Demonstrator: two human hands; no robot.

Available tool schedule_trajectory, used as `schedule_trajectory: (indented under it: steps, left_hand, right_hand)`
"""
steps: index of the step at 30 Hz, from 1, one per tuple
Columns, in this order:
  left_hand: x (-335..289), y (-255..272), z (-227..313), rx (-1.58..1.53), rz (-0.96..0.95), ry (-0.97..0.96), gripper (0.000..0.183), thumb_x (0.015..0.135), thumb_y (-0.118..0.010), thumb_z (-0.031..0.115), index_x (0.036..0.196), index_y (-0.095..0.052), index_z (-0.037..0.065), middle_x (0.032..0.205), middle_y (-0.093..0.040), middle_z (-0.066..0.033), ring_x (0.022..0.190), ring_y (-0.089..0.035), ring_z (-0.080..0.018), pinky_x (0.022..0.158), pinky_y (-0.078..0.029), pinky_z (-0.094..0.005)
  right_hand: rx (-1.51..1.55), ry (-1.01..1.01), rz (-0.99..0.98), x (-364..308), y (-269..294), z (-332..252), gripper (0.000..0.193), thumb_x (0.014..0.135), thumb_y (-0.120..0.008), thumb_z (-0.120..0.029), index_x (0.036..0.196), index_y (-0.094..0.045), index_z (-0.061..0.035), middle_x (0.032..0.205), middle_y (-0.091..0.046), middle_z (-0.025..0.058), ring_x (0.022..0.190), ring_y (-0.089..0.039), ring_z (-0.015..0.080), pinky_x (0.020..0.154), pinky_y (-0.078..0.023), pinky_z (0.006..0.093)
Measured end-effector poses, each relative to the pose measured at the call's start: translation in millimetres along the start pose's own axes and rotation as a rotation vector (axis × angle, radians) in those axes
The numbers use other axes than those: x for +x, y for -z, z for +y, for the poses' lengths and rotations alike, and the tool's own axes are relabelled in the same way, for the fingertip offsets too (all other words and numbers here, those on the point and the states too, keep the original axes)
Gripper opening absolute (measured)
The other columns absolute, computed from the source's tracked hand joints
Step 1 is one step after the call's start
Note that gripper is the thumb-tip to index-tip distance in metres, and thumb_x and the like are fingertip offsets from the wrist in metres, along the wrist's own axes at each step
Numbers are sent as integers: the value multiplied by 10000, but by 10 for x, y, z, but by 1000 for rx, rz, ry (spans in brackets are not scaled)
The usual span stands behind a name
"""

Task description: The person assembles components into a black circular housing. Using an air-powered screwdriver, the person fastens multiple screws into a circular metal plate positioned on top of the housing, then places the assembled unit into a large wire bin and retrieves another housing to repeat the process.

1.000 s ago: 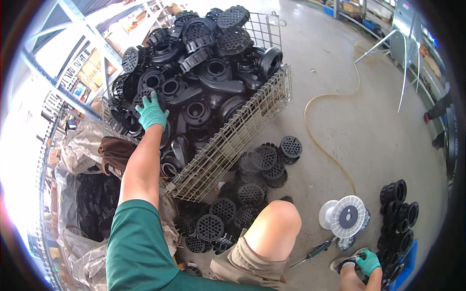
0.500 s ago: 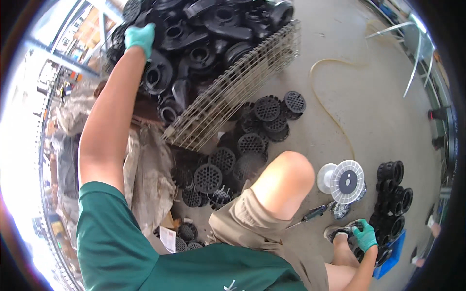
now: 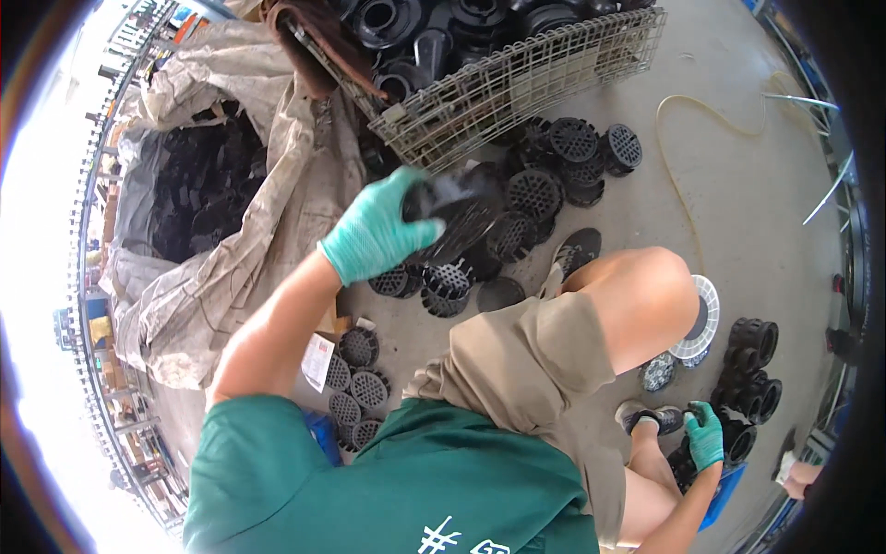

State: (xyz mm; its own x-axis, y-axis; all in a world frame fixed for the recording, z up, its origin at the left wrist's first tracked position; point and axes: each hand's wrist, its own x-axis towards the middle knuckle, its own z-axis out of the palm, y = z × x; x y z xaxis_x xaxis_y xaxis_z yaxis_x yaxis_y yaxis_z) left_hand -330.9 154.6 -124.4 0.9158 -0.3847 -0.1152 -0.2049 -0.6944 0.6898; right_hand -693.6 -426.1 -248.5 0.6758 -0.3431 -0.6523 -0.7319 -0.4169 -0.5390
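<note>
My left hand (image 3: 374,229), in a green knit glove, grips a dark black plastic part (image 3: 461,210). The part is smeared by motion, so its exact shape cannot be made out. It hangs over piles of round black perforated grates (image 3: 533,196) on the floor. Low on the right, my gloved right hand (image 3: 705,439) has its fingers curled beside my shoe and a column of black plastic rings (image 3: 755,343). Something small and dark shows at its fingertips, too small to name.
A wire mesh bin (image 3: 517,85) heaped with black moulded parts (image 3: 434,51) stands ahead. To the left lies a large open sack (image 3: 277,203) with black pieces inside. More grates (image 3: 369,390), a white spool (image 3: 707,319), a yellowish hose (image 3: 678,175) and a blue crate (image 3: 727,494) surround me.
My left hand has come back from the heaped bin toward me with a black plastic part in it. The view has shifted. My right hand stays beside the shoe.
</note>
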Motion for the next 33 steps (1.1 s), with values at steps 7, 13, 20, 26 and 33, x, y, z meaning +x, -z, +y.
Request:
schedule_trajectory:
  steps: [7, 13, 20, 26, 33]
  left_hand:
    - [-1413, -559, -1848, -367, 34, 1015, 540, 880, -750, 152, 1328, -499, -14, 1150, -666, -162, 940, -694, -306, 615, -640, -533]
    - [-2071, -765, -2560, -30, -201, 1087, 602, 865, -768, 208, 1374, -515, 7, 1248, -642, -199, 1056, -684, -320, 747, -630, -427]
    - [-2037, -961, -3080, 226, -659, 722, 692, 891, -730, 238, 1515, -445, 150, 1489, -519, -167, 1343, -512, -372, 1121, -428, -445]
    - [-1663, -1243, -3260, 464, -329, 679, 450, 931, -562, 109, 1379, -583, 75, 1396, -589, -193, 1282, -559, -374, 1088, -451, -427]
    - [-278, -354, -1467, 291, -110, -99, 341, 948, -634, 158, 1276, -652, 68, 1112, -698, -174, 1020, -685, -346, 869, -555, -409]
  right_hand:
    - [-85, 51, 10, -83, 7, 135, 276, 931, -652, -75, 1202, -629, -26, 960, -646, 13, 803, -558, 99, 709, -474, 251]
    - [-50, -10, -6, -93, 15, 212, 277, 933, -655, -99, 1197, -628, -19, 1027, -673, 45, 864, -582, 121, 760, -491, 267]
    - [-191, 57, 21, 58, 4, -39, 282, 932, -659, -110, 1196, -628, -17, 1049, -679, 69, 886, -593, 153, 810, -496, 292]
    - [-135, 106, 46, 20, -11, -110, 286, 928, -669, -115, 1192, -627, -15, 1000, -687, 75, 846, -587, 159, 789, -497, 297]
    - [-144, 17, 88, 202, -65, -215, 295, 890, -718, -129, 1137, -666, 23, 986, -735, 138, 875, -682, 197, 804, -547, 337]
